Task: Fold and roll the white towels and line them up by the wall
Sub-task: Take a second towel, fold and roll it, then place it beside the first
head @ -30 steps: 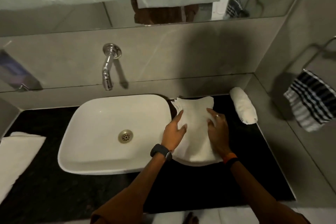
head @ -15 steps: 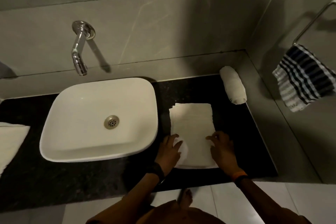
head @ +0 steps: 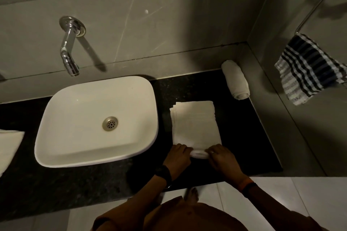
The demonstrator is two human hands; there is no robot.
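Note:
A folded white towel (head: 195, 122) lies flat on the black counter (head: 244, 133), right of the basin. Its near end is curled into a small roll between my hands. My left hand (head: 179, 156) grips the roll's left end and my right hand (head: 221, 157) grips its right end. A finished rolled white towel (head: 235, 79) lies against the right wall at the back corner. Another white towel (head: 9, 146) lies flat at the counter's far left, partly cut off by the frame.
A white basin (head: 97, 120) fills the counter's middle, with a chrome wall tap (head: 68, 48) above it. A striped dark-and-white cloth (head: 308, 67) hangs from a rail on the right wall. White floor tiles show below the counter edge.
The towel was smoothed flat from a lifted, bunched shape. My hands slid from its middle down to its near end and curled that end into a small roll.

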